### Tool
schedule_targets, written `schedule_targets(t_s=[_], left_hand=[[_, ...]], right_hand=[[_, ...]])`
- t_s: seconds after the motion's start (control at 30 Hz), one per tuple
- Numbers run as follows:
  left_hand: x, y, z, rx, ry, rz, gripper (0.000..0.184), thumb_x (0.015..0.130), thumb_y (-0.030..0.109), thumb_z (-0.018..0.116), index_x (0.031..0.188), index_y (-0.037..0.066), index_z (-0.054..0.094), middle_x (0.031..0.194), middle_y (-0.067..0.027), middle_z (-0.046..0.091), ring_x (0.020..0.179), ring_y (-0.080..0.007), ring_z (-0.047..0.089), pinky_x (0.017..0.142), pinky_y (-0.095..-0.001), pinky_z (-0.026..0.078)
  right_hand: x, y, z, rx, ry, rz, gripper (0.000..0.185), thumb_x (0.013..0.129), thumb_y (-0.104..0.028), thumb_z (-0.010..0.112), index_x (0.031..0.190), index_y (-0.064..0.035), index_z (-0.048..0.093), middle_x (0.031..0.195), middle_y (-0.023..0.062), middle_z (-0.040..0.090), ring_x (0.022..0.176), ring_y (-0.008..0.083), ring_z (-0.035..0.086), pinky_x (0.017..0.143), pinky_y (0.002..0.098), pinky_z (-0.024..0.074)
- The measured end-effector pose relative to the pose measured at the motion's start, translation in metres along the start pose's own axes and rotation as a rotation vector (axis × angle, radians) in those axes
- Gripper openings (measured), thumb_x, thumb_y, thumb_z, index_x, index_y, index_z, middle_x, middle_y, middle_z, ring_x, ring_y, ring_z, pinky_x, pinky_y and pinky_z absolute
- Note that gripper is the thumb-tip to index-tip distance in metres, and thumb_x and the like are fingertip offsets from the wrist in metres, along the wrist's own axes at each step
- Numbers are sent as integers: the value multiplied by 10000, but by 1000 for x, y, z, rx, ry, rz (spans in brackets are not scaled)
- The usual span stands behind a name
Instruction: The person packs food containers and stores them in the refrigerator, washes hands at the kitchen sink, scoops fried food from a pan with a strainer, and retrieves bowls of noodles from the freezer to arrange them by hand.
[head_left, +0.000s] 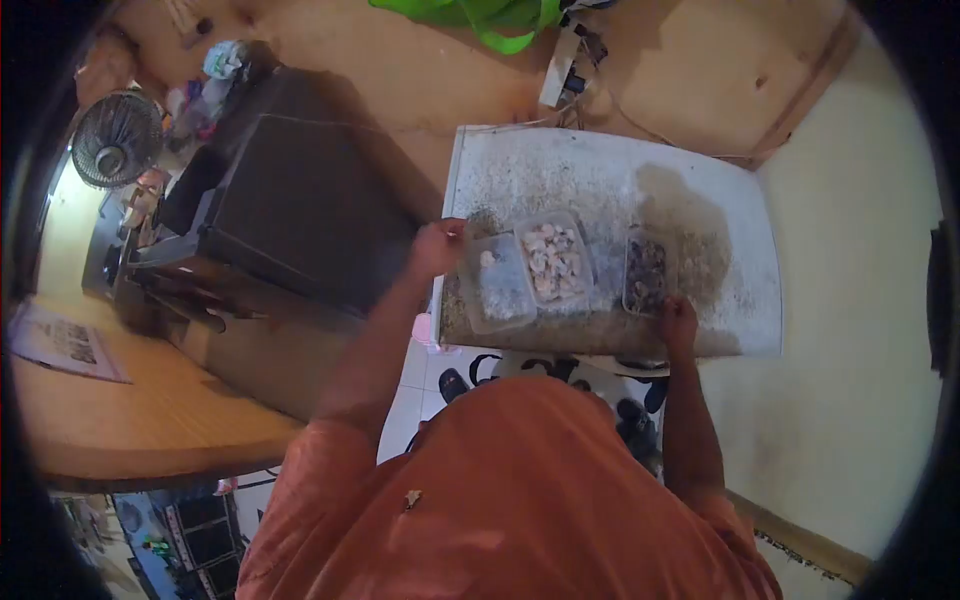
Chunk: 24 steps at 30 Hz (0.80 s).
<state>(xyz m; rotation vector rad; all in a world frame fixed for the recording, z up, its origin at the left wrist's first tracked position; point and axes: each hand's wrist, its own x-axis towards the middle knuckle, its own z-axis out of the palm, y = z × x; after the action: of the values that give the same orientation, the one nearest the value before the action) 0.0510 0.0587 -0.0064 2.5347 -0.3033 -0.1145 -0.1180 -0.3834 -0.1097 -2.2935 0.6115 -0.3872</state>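
On a stained white tabletop stand three clear plastic containers. The middle container holds several small pale-pink pieces. To its left, a shallower container or lid has one pale piece near its top. The right container is filled with dark grey-brown pieces too small to name. My left hand is at the tabletop's left edge, beside the left container, its fingers pinched together; anything in them is too small to tell. My right hand is at the right container's lower right corner, fingers curled; what they grip is hidden.
A large dark cabinet-like box stands left of the tabletop. A fan is at the far left, above a wooden counter. Behind the tabletop are a power strip with cords and a green bag. A wall bounds the right.
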Motion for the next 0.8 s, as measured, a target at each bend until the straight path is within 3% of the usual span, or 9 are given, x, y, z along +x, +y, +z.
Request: schedule_targets(t_s=[0.07,0.2,0.3,0.37,0.47,0.57,0.67,0.8], left_hand=[[0,-4,-7,-149,88,-43,234,797,151,615,1018,82,653,906,-120,676,814,-212,663,723,-328,511],[8,-6,2,-149,92,-16,233,796,138,620,1014,58,639,910,-113,674,792,-193,656,720,-311,508],[5,21,24,-258,-5,143,263,779,134,632,1030,57,625,979,-124,655,837,-241,641,761,-326,499],[2,55,39,-96,-58,308,285,757,143,643,1026,53,622,994,-134,641,886,-284,618,801,-360,489],[3,90,69,3,-200,489,315,723,169,659,1017,61,621,1022,-145,611,963,-329,571,857,-408,463],[4,107,98,118,-62,662,179,742,166,614,889,66,629,958,-124,608,945,-289,577,803,-406,472],[4,121,105,208,-95,521,234,749,231,636,931,86,633,1027,-119,575,1015,-295,540,841,-416,451],[2,133,107,317,-222,356,378,740,333,666,1021,86,608,1134,-135,528,1079,-303,500,875,-435,428]], right_hand=[[1,1,1,7,39,29,234,831,-251,576,911,-36,622,796,149,641,740,266,623,688,378,472],[4,8,3,-30,34,50,243,830,-261,587,914,-36,619,782,144,636,726,249,617,678,374,470],[6,17,7,-46,25,83,240,827,-269,596,894,-38,613,764,141,629,714,247,613,669,372,468],[11,40,16,150,69,-158,237,826,-273,599,859,-39,602,751,145,621,704,257,608,649,381,466],[13,39,17,46,15,6,229,831,-268,590,839,-39,593,747,158,616,705,280,606,636,393,465],[8,27,9,15,35,-154,222,845,-263,572,846,-42,593,741,169,612,705,297,604,628,404,464],[2,6,0,29,32,-18,221,854,-262,559,842,-43,592,747,179,613,713,315,604,637,409,463],[5,15,5,-56,69,-8,242,858,-275,556,830,-37,590,776,194,621,738,316,612,653,409,463]])
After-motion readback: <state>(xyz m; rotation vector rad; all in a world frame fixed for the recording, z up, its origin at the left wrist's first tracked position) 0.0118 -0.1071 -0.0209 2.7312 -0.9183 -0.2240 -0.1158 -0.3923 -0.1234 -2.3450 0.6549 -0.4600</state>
